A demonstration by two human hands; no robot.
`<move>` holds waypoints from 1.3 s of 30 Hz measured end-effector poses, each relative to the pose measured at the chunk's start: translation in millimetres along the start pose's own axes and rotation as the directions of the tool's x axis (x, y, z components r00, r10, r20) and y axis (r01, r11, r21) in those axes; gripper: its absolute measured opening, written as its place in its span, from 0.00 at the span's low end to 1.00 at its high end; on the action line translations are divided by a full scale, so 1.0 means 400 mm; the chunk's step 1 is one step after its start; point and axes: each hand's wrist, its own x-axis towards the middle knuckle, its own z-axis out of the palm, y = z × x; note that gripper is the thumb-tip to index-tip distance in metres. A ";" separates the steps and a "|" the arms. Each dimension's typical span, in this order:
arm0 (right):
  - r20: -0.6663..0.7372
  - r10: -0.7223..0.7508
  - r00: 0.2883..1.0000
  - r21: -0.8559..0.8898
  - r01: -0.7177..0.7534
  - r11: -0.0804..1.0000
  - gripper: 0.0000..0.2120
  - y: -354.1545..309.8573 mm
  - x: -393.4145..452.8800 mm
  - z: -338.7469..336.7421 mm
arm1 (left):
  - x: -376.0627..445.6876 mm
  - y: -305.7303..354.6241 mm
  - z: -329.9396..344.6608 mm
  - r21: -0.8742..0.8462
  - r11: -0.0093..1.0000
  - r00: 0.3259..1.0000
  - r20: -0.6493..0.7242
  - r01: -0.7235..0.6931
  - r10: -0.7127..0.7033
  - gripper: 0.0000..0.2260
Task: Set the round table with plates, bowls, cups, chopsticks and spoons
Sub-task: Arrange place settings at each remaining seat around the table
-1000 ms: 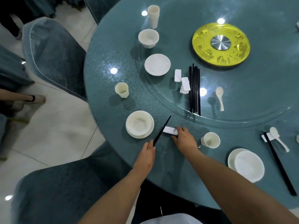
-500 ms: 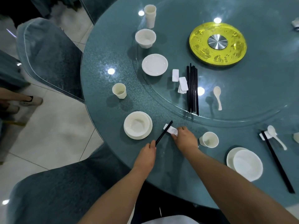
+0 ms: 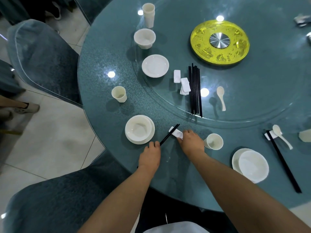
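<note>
2 hands work here: our left hand (image 3: 150, 153) pinches the chopsticks (image 3: 169, 134), tips angled up-right across the rest (image 3: 176, 133) our right hand (image 3: 191, 142) steadies.

1. No readable text, label, brand, number or sign appears on anything in view.
2. The yellow turntable hub (image 3: 219, 42) bears raised gold ornament, too blurred to read as characters.

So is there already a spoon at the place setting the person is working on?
No, the white rest there carries only black chopsticks; a loose spoon lies on the glass turntable.
</note>
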 end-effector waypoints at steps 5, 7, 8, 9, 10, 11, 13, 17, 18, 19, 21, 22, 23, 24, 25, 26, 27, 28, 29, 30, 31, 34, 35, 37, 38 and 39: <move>-0.001 0.006 1.000 -0.004 -0.006 1.000 0.19 0.000 -0.005 -0.002 | 0.007 0.008 0.000 0.015 1.000 0.999 -0.029 0.013 -0.013 0.12; 0.000 0.005 1.000 -0.002 -0.005 1.000 0.19 -0.001 -0.007 -0.004 | 0.003 0.004 0.005 0.024 0.999 0.999 -0.037 0.026 -0.025 0.12; 0.003 0.003 1.000 -0.002 -0.003 1.000 0.18 -0.002 -0.007 -0.006 | 0.001 0.001 0.009 0.028 0.999 0.998 -0.046 0.038 -0.037 0.12; 0.007 0.001 1.000 -0.001 -0.001 1.000 0.18 -0.002 -0.007 -0.006 | -0.002 0.000 0.013 0.027 0.998 0.997 -0.054 0.054 -0.052 0.12; 0.010 0.000 1.000 0.002 0.000 1.000 0.18 -0.002 -0.007 -0.007 | -0.004 -0.001 0.016 0.023 0.998 0.996 -0.062 0.065 -0.063 0.12; 0.012 -0.001 1.000 0.003 0.001 1.000 0.18 -0.002 -0.006 -0.009 | -0.005 0.000 0.018 0.020 0.997 0.995 -0.072 0.068 -0.067 0.11; 0.018 0.002 1.000 -0.001 -0.002 1.000 0.18 -0.003 -0.004 -0.014 | -0.005 0.000 0.023 0.016 0.998 0.995 -0.082 0.062 -0.060 0.11; 0.026 0.003 1.000 0.001 -0.003 1.000 0.18 -0.003 -0.002 -0.015 | -0.001 -0.001 0.036 0.021 0.999 0.996 -0.085 0.025 -0.023 0.11; 0.025 0.005 1.000 0.004 -0.005 1.000 0.18 -0.001 -0.002 -0.016 | 0.000 0.002 0.037 0.013 1.000 0.996 -0.083 0.016 -0.015 0.11; 0.023 0.007 1.000 0.010 -0.007 1.000 0.18 0.001 -0.001 -0.017 | 0.001 0.005 0.037 0.005 1.000 0.996 -0.084 0.008 -0.007 0.11; 0.019 0.008 1.000 0.025 -0.009 1.000 0.18 0.000 0.001 -0.020 | 0.002 0.009 0.034 0.003 1.000 0.996 -0.091 -0.002 0.002 0.11; 0.020 0.010 1.000 0.033 -0.010 0.999 0.18 -0.003 0.003 -0.020 | 0.004 0.010 0.034 0.002 1.000 0.996 -0.086 -0.001 0.001 0.11; 0.021 0.011 1.000 0.045 -0.012 0.999 0.18 -0.007 0.005 -0.022 | 0.007 0.011 0.032 -0.001 1.000 0.996 -0.084 0.004 -0.004 0.12; 0.021 0.014 1.000 0.062 -0.015 0.998 0.17 -0.011 0.006 -0.023 | 0.008 0.012 0.029 -0.001 1.000 0.996 -0.084 0.005 -0.006 0.12; 0.015 0.015 1.000 0.080 -0.016 0.997 0.15 -0.014 0.006 -0.027 | 0.008 0.015 0.024 -0.005 1.000 0.996 -0.090 0.002 -0.003 0.12; 0.004 0.011 1.000 0.088 -0.011 0.996 0.12 -0.018 0.006 -0.029 | 0.007 0.019 0.017 0.002 1.000 0.996 -0.092 -0.015 0.015 0.12; -0.006 0.005 1.000 0.090 -0.004 0.996 0.09 -0.023 0.008 -0.036 | 0.008 0.022 0.009 0.022 0.999 0.994 -0.094 -0.048 0.050 0.12; -0.012 0.002 1.000 0.091 -0.001 0.996 0.07 -0.030 0.009 -0.045 | 0.009 0.025 0.000 0.048 0.995 0.992 -0.090 -0.087 0.091 0.11; -0.018 0.003 1.000 0.101 -0.001 0.995 0.07 -0.038 0.011 -0.064 | 0.012 0.029 -0.017 0.050 0.993 0.990 -0.089 -0.109 0.113 0.11; -0.023 0.005 1.000 0.115 -0.002 0.993 0.07 -0.045 0.012 -0.087 | 0.018 0.032 -0.039 0.022 0.994 0.989 -0.095 -0.110 0.111 0.11; -0.034 0.007 0.999 0.131 -0.002 0.991 0.07 -0.049 0.014 -0.115 | 0.028 0.038 -0.067 -0.013 0.995 0.991 -0.097 -0.096 0.094 0.12; -0.084 0.035 0.996 0.180 -0.019 0.984 0.07 -0.030 0.017 -0.193 | 0.062 0.065 -0.151 -0.065 0.992 0.990 -0.099 -0.107 0.101 0.12; -0.097 0.057 0.994 0.202 -0.036 0.979 0.08 -0.014 0.018 -0.222 | 0.078 0.080 -0.185 -0.073 0.990 0.989 -0.096 -0.118 0.111 0.12; -0.110 0.099 0.989 0.224 -0.072 0.972 0.10 0.020 0.013 -0.261 | 0.101 0.106 -0.239 -0.086 0.985 0.987 -0.079 -0.147 0.141 0.11; -0.123 0.122 0.985 0.229 -0.091 0.969 0.12 0.040 0.007 -0.276 | 0.111 0.121 -0.264 -0.095 0.982 0.984 -0.074 -0.166 0.159 0.10; -0.135 0.151 0.979 0.235 -0.116 0.965 0.13 0.064 0.003 -0.300 | 0.127 0.143 -0.294 -0.101 0.977 0.981 -0.075 -0.188 0.181 0.10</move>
